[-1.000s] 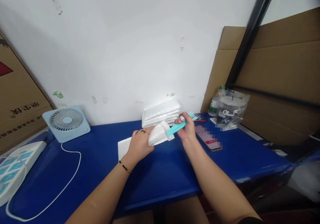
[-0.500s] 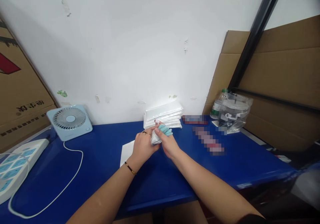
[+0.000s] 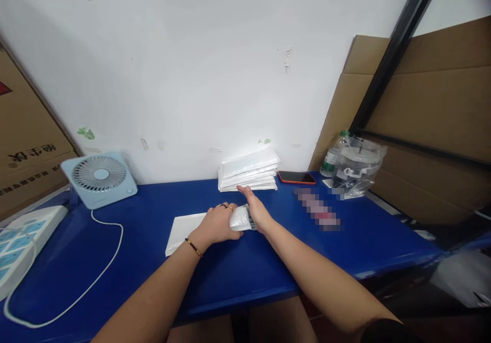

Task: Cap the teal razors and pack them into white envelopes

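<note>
My left hand (image 3: 222, 223), with rings and a bracelet, is wrapped round a small white plastic-wrapped packet (image 3: 240, 219) over the middle of the blue table. My right hand (image 3: 257, 209) presses its palm against the packet's right end, where a dark bluish part shows; its visible fingers point up and away, and they do not wrap round the packet. A flat white packet (image 3: 181, 232) lies on the table left of my left hand, partly under it. Behind both hands, a stack of white packets (image 3: 249, 170) rests against the wall.
A light blue fan (image 3: 100, 178) and a white power strip (image 3: 28, 241) with a looping cable are on the left. To the right are a phone (image 3: 297, 177), a blurred pinkish item (image 3: 318, 210), a bottle (image 3: 330, 160) and a clear plastic bag (image 3: 358, 166).
The light blue finger-like pieces that stuck out of the packet are now mostly out of sight. My right thumb and fingers have moved off its top to its right end. The view has shifted slightly.
</note>
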`<state>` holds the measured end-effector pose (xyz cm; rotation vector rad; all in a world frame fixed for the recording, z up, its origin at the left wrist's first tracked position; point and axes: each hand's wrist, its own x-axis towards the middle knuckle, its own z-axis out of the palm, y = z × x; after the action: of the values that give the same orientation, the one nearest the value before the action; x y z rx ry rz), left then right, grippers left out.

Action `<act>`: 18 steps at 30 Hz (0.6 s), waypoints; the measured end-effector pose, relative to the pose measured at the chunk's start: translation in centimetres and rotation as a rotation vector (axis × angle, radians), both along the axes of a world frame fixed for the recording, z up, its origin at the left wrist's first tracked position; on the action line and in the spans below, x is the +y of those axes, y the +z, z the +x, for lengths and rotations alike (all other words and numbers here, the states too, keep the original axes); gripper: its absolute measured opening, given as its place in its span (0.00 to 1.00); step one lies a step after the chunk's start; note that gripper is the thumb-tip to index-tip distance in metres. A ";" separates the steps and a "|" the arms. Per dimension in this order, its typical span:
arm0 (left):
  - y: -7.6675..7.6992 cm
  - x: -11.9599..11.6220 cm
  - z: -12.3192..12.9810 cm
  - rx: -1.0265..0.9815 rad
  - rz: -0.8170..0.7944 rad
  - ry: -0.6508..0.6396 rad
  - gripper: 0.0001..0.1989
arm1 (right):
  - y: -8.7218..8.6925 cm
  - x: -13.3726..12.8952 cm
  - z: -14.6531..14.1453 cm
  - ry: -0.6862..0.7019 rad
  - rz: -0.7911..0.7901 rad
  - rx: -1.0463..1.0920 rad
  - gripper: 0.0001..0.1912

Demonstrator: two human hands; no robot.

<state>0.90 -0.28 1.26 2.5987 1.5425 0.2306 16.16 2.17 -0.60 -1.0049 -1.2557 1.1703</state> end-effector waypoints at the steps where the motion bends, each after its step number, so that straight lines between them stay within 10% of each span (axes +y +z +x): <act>1: -0.2 0.0 -0.2 -0.008 -0.007 -0.023 0.40 | -0.4 0.4 0.1 -0.017 -0.017 0.037 0.30; 5: -0.8 0.3 -1.4 -0.047 -0.063 -0.061 0.56 | -0.3 1.6 1.8 -0.142 0.012 0.286 0.28; 10: -1.5 0.6 -2.1 -0.095 -0.132 -0.045 0.57 | -0.2 1.0 2.0 -0.075 -0.164 0.443 0.28; 18: -2.2 0.9 -2.0 -0.119 -0.103 -0.068 0.54 | -1.8 -0.5 -1.2 -0.006 -0.018 0.359 0.26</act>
<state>-1.14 0.60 -0.96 2.5038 1.3871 0.2865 14.93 1.63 -2.41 -0.7682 -0.9575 1.2927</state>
